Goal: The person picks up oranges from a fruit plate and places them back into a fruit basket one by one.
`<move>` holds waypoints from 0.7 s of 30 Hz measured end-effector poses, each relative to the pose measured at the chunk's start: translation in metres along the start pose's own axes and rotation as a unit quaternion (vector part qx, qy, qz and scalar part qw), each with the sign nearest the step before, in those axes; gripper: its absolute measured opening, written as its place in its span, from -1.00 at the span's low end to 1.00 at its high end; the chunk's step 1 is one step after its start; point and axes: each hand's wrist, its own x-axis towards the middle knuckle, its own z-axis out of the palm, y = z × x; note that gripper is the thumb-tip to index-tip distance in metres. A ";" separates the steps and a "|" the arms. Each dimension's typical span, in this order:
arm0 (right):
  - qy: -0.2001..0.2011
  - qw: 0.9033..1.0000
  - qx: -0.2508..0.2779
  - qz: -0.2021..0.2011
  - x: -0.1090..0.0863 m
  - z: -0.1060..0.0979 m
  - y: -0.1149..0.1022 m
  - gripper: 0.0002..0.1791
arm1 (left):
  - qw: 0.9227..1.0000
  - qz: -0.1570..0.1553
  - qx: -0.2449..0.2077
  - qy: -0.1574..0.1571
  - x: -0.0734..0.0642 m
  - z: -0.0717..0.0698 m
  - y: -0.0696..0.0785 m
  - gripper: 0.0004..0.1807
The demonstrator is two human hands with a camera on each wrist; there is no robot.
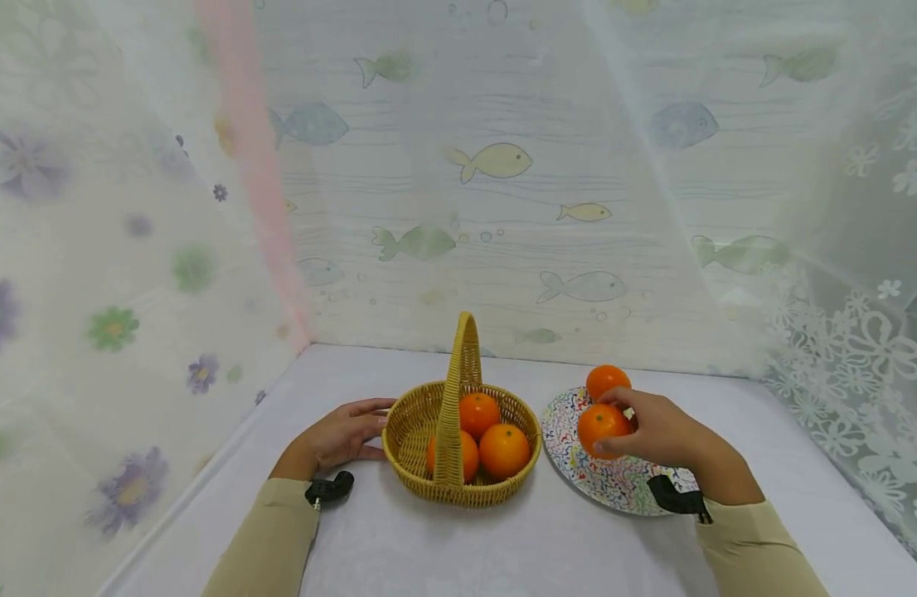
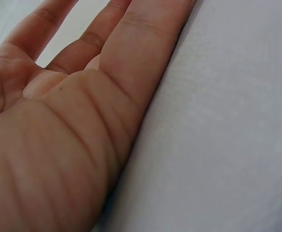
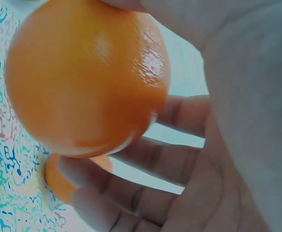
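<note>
Nearest the right wrist camera, gripping 1 orange (image 1: 602, 428) between the thumb and curled fingers of the right hand (image 1: 660, 429), over the patterned plate (image 1: 604, 482). Showing a 2nd orange (image 1: 607, 379) behind, at the plate's far edge. Touching the left side of the wicker basket (image 1: 473, 496) with the left hand (image 1: 342, 433), with fingers extended and apart. Showing 3 more oranges (image 1: 506, 452) inside it, on the white bench (image 1: 429, 551).

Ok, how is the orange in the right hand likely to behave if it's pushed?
The held orange would probably roll easily, since it looks nearly round. It may be a bit slippery, judging by its glossy highlights. It seems fairly firm: no dent shows where the right hand grips it.
</note>
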 end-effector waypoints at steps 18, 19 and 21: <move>0.102 0.993 -0.012 -0.063 0.010 0.014 -0.017 -0.34 | 1.000 0.004 0.008 0.009 0.000 0.001 0.001 -0.38; 0.105 0.992 -0.011 -0.064 0.010 0.015 -0.018 -0.36 | 1.000 0.004 0.008 0.009 0.000 0.001 0.000 -0.38; 0.111 0.992 -0.008 -0.063 0.011 0.018 -0.022 -0.39 | 1.000 0.002 0.010 0.008 -0.001 0.001 0.000 -0.38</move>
